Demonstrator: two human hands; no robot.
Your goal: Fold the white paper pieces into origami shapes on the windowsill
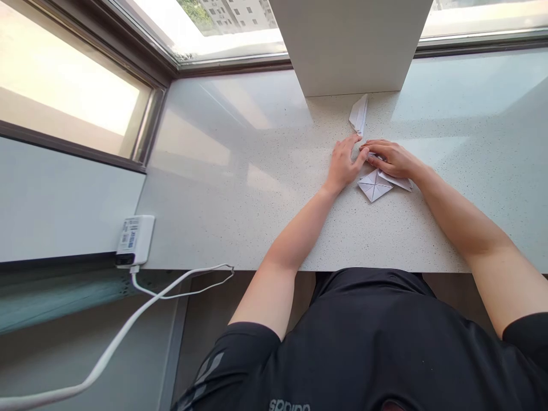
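Note:
Two white folded papers lie by my right hand [394,158]: a diamond-shaped folded paper [374,186] with crossing creases, and a flatter folded paper [398,181] partly under the palm. Between the right thumb and fingers a small bit of folded paper [373,154] shows; the hand is closed on it and hides most of it. My left hand [345,162] rests on the countertop, fingers stretched forward and thumb apart, its thumb tip close to the right fingertips. Just beyond the left fingertips is a long, pointed folded paper [359,115].
The speckled white countertop [240,188] runs along windows. A white pillar [351,45] stands at its back edge. At the left, a white adapter [136,241] sits at the counter's corner, with a white cable [115,345] hanging past the front edge.

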